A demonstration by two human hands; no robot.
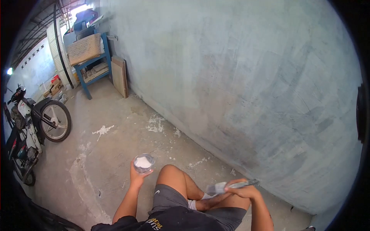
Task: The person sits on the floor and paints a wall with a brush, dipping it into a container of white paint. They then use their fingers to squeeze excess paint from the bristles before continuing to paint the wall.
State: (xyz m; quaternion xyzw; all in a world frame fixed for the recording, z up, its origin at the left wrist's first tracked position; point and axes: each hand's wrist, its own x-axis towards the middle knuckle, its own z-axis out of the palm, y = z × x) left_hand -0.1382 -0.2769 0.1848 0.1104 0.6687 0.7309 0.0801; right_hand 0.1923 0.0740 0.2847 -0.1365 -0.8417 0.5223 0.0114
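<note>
The scene is lit evenly by soft daylight admitted through a blown-out opening (79,9) at upper left; the wall (250,77) is bowed by fisheye distortion; corners are blacked out; the paintbrush (218,188) is slightly blurred.

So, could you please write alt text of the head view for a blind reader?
The left hand holds a cup of white material, the right hand a brush; the person sits on a concrete floor beside a grey wall, motorbike at left.
</note>
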